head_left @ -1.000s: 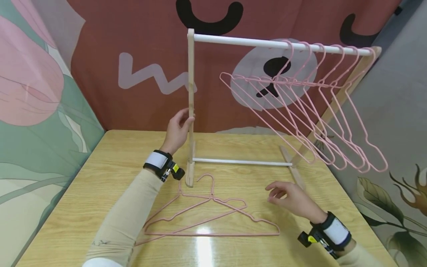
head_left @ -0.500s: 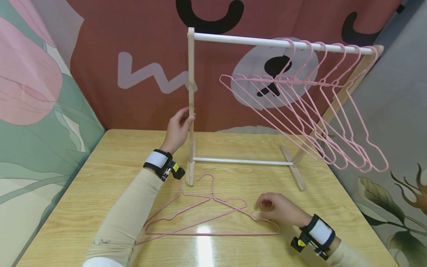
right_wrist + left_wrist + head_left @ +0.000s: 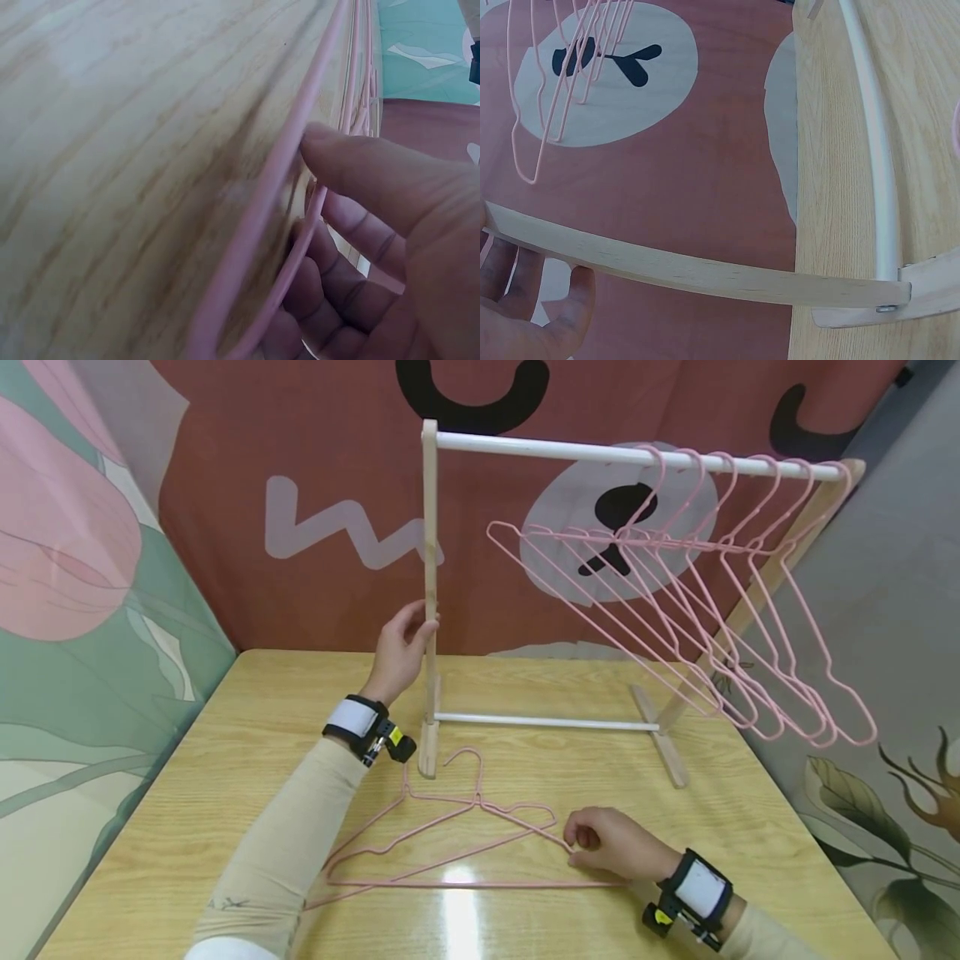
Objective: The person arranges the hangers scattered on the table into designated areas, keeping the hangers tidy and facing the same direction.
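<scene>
Head view: left hand (image 3: 401,647) held the left wooden upright (image 3: 430,577) of the small wood-and-white-rod clothes rack (image 3: 600,454), fingers and thumb wrapped round the post at mid-height. Left wrist view confirmed thumb and fingers (image 3: 570,319) against the same wooden post. Right hand (image 3: 607,843) rested on the light wooden table (image 3: 225,752) near its front edge, fingers curled round the right shoulder of a pink wire hanger (image 3: 465,847) lying flat there. Right wrist view showed the thumb (image 3: 360,165) pressed on top of the pink wire and the other fingers tucked beneath it. A second pink wire hanger (image 3: 390,827) lay overlapping the first, toward the front left. Rack stood at the table's far side; six pink wire hangers (image 3: 712,610) hung bunched at the rod's right end.
</scene>
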`<state>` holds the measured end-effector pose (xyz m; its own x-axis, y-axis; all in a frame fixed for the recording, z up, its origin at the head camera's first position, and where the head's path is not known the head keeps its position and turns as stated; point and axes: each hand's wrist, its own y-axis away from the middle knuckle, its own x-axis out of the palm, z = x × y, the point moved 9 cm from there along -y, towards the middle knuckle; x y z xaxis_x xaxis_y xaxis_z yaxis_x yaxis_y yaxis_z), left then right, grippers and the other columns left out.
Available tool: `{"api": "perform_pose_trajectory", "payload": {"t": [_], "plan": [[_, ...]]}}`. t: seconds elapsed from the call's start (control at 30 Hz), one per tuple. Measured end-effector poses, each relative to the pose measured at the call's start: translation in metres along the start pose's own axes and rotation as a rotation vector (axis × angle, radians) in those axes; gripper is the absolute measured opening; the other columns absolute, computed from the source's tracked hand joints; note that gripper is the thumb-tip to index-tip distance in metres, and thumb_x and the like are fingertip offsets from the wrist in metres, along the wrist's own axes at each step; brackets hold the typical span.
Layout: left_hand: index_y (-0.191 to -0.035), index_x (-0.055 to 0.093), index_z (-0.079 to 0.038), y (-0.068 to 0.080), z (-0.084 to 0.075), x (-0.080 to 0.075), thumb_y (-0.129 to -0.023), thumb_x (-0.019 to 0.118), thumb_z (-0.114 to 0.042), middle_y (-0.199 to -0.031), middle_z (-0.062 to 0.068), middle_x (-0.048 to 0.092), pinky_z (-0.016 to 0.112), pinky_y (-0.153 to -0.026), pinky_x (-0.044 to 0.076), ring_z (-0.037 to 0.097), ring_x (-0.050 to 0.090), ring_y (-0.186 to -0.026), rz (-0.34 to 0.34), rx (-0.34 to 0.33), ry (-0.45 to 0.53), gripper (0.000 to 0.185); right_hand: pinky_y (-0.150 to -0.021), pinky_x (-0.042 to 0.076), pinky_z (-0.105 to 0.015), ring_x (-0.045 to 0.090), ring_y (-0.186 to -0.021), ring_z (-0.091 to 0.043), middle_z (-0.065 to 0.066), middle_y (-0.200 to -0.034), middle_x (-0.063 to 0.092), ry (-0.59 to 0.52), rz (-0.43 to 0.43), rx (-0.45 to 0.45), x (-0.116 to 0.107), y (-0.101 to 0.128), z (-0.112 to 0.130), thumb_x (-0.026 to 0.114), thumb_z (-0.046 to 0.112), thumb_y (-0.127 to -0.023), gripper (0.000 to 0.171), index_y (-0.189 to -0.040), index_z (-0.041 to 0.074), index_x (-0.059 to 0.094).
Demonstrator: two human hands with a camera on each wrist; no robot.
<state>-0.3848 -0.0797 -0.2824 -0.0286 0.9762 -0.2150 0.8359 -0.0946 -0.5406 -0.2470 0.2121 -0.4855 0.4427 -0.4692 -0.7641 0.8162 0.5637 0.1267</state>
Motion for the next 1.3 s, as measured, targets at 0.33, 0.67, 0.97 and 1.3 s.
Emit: {"api": "perform_pose_trajectory", "payload": {"t": [0.33,0.67,0.97,1.3], "plan": [[-0.135,0.055,0.012,-0.001,0.001,0.000,-0.104,0.054,-0.001,-0.123,0.033,0.062,0.048,-0.095,0.050,0.041,0.059,-0.112,-0.002,0.008,0.009,0.033,-0.057,0.046,-0.021,0.050,-0.065,-0.001,0.012,-0.073,0.055,-0.009,0.011,-0.008,0.000,0.000,0.004,0.077,0.015,-0.092,0.013,-0.092,0.018,0.065],[-0.135,0.055,0.013,-0.001,0.000,0.000,-0.104,0.054,-0.001,-0.123,0.034,0.061,0.053,-0.097,0.049,0.043,0.059,-0.113,-0.003,0.017,0.014,0.033,-0.057,0.040,-0.018,0.047,-0.065,0.000,0.008,-0.081,0.059,-0.163,0.122,-0.092,0.004,0.008,0.011,0.065,0.006,-0.099,0.042,-0.141,0.004,0.058],[-0.135,0.054,0.014,0.000,-0.001,0.000,-0.105,0.053,-0.001,-0.124,0.035,0.061,0.052,-0.098,0.049,0.043,0.059,-0.113,0.001,0.004,0.000,0.033,-0.055,0.035,-0.018,0.043,-0.064,0.002,0.006,-0.080,0.056,-0.267,0.178,-0.133,0.005,0.012,0.015,0.056,0.003,-0.103,0.034,-0.136,0.004,0.061],[-0.135,0.055,0.012,0.000,0.001,0.000,-0.104,0.054,-0.002,-0.123,0.031,0.062,0.044,-0.093,0.051,0.040,0.060,-0.112,-0.002,-0.002,-0.004,0.033,-0.065,0.048,-0.021,0.056,-0.078,-0.005,-0.013,-0.094,0.065,-0.292,0.213,-0.180,-0.001,0.017,0.016,0.051,0.009,-0.107,0.028,-0.132,0.001,0.059]]}}
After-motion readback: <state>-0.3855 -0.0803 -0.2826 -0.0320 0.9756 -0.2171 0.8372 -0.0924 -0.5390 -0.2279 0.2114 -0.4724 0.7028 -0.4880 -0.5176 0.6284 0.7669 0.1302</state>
